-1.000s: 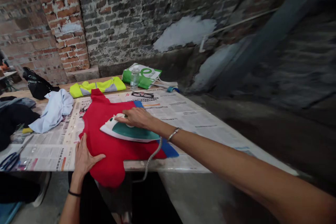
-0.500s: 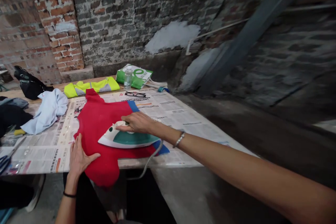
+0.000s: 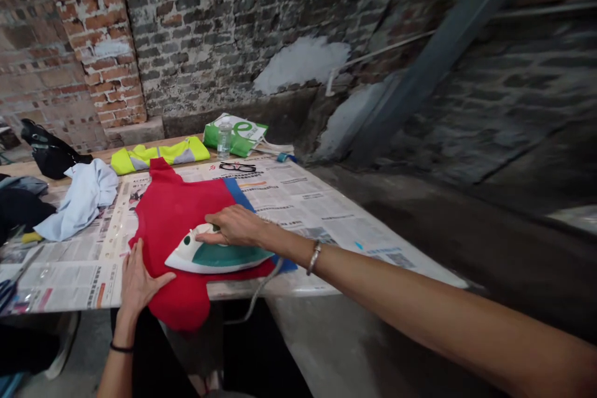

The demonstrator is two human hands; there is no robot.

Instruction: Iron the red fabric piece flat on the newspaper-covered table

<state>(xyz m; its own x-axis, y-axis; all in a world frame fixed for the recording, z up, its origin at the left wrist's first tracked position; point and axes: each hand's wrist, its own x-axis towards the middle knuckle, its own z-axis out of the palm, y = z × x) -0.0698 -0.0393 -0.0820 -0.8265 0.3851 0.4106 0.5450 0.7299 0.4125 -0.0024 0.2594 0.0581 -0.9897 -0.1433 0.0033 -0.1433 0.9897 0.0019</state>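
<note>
A red garment with blue trim [image 3: 181, 205] lies flat on the newspaper-covered table, one sleeve hanging over the front edge. My right hand [image 3: 233, 227] is wrapped round the handle of a white and green clothes iron [image 3: 224, 258]. The iron rests on the garment's lower right part, its tip pointing left. Its grey cord [image 3: 256, 298] drops over the table edge. With fingers spread, my left hand [image 3: 138, 280] presses on the garment's left edge, near the front of the table.
Left on the table are a light blue cloth [image 3: 86, 199], dark clothes [image 3: 21, 208] and scissors [image 3: 13, 283]. Along the back lie a black bag [image 3: 49, 152], a yellow reflective vest [image 3: 161, 154], a clear bottle [image 3: 224, 138], a green-white bag [image 3: 242, 137] and glasses [image 3: 237, 167].
The iron in my right hand has slid a little left and toward the table's front edge, baring more of the blue trim. My left hand stays in place on the garment.
</note>
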